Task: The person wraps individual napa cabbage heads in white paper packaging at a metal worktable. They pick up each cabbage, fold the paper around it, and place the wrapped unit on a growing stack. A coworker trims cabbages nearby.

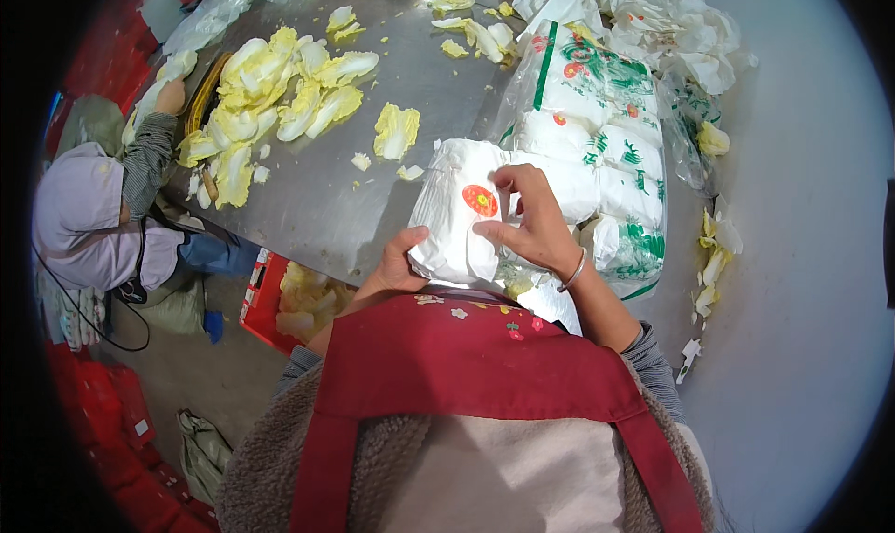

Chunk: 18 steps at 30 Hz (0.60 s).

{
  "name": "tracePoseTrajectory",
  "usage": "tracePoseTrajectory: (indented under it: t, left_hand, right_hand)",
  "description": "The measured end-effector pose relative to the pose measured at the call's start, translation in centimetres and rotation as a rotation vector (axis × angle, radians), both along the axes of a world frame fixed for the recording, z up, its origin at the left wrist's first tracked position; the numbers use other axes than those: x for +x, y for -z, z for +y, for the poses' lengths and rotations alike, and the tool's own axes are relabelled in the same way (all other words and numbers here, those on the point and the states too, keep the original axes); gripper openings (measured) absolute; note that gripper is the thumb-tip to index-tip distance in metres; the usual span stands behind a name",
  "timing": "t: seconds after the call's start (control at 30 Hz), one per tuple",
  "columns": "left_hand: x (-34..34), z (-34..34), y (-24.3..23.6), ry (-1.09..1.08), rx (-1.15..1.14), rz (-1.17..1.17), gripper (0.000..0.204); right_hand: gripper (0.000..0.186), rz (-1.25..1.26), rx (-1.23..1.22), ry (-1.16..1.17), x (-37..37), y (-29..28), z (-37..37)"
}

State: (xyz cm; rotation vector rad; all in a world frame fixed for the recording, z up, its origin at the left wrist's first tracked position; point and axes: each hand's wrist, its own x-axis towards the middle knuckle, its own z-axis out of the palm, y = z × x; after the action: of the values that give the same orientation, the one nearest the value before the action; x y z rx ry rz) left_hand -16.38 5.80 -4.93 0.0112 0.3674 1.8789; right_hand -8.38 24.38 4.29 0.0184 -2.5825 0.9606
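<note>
In front of my apron is a white paper-wrapped bundle (447, 221) with a red oval mark on its face; the paper hides what is inside. My left hand (401, 264) grips its lower left side. At its right side is my right hand (536, 221), a bracelet at the wrist. Its thumb touches the paper below the red mark, and its bent fingers are at the bundle's right edge, apart from the thumb. Just to the right lies a clear plastic bag (597, 71) with green print, filled with similar white bundles (559, 179) in rows.
Yellow cabbage leaves (322, 95) lie in a heap on the metal table (308, 197), with scraps around. Crumpled white paper and plastic (681, 29) sit at the far right, beside a pale wall (792, 207). Another person (93, 207) works at left. A red crate (270, 295) of leaves stands below.
</note>
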Motion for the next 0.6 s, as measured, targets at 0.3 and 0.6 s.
tracePoseTrajectory:
  t: [0.3,0.6]
  left_hand:
    - [1.3,-0.2,6.1,-0.182,-0.14,-0.027,0.066]
    - [-2.0,-0.3,4.3,-0.083,0.075,-0.191,0.07]
  right_hand:
    - [0.026,-0.184,-0.225,-0.272,0.1,1.5,2.2]
    - [0.039,-0.538,-1.448,0.089,-0.6,6.9,1.6]
